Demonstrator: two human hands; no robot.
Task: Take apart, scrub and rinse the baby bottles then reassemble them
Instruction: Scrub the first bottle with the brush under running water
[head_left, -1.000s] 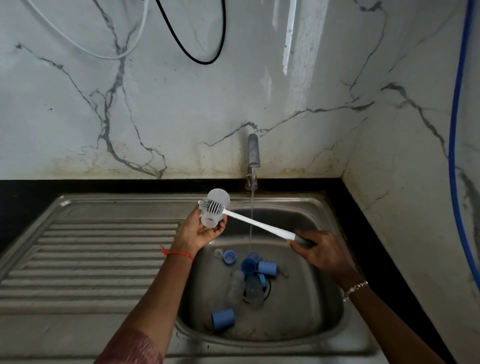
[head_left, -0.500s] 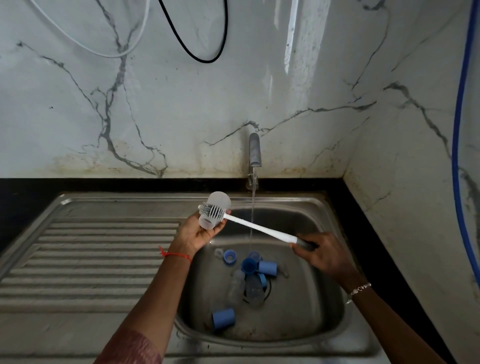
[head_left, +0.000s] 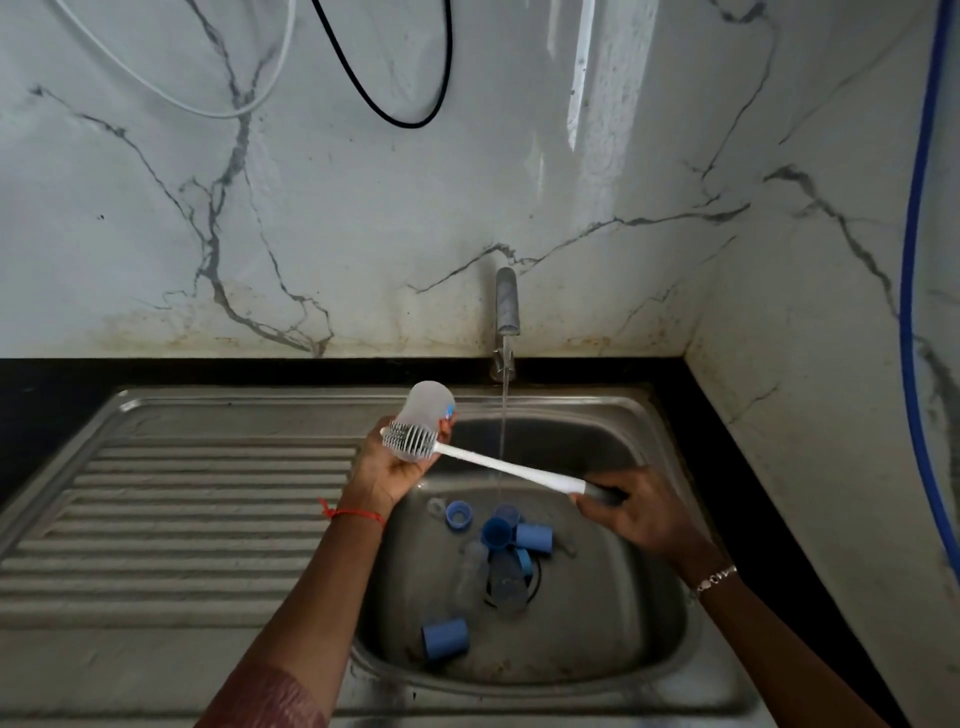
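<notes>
My left hand (head_left: 387, 470) grips a clear baby bottle (head_left: 427, 410) above the sink's left rim, its base pointing up and away. My right hand (head_left: 636, 514) holds the grey grip of a white bottle brush (head_left: 498, 463). The brush's bristled head (head_left: 410, 439) lies across the outside of the bottle near its lower end. Down in the steel sink basin (head_left: 613, 613) lie blue caps (head_left: 534, 537), a blue ring (head_left: 458, 514), another blue cap (head_left: 445, 638) near the front, and clear bottle bodies (head_left: 506, 577) around the drain.
The tap (head_left: 506, 306) runs a thin stream of water (head_left: 503, 421) into the basin, passing just behind the brush handle. A ribbed steel drainboard (head_left: 182, 519) stretches to the left. A marble wall rises behind and at the right, with hanging cables and a blue hose (head_left: 914, 291).
The brush head has slid a little down and left across the bottle. Both hands stay in nearly the same place.
</notes>
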